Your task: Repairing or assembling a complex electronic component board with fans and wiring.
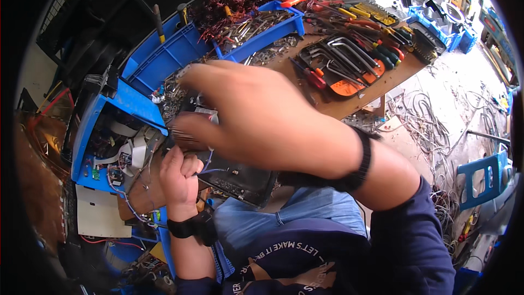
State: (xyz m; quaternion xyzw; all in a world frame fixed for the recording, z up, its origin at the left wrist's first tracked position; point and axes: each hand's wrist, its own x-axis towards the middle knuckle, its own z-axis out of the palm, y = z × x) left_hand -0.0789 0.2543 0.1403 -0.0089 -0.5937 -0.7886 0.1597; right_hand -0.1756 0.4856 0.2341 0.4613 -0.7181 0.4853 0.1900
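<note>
My right hand [248, 112] is raised in the foreground, smeared by motion, its fingers bent toward the left. What they hold, if anything, I cannot make out. Below its fingertips, my left hand [181, 177] is closed, with its fingers curled; its grip hides whatever is inside. A thin bluish wire [209, 159] runs beside the left fingers. Beneath both hands lies a flat black panel [245, 181] with grit on its surface, partly covered by my right hand. Left of my hands stands an opened blue casing [87, 139] with wires and small circuit boards inside.
Behind my hands, a blue tray [262, 39] holds loose metal parts, beside a tangle of dark red wire [229, 8]. A hex key set [349, 57] and several screwdrivers lie on the wooden bench. Cables [423, 125] and a blue plastic stool [483, 180] are at right.
</note>
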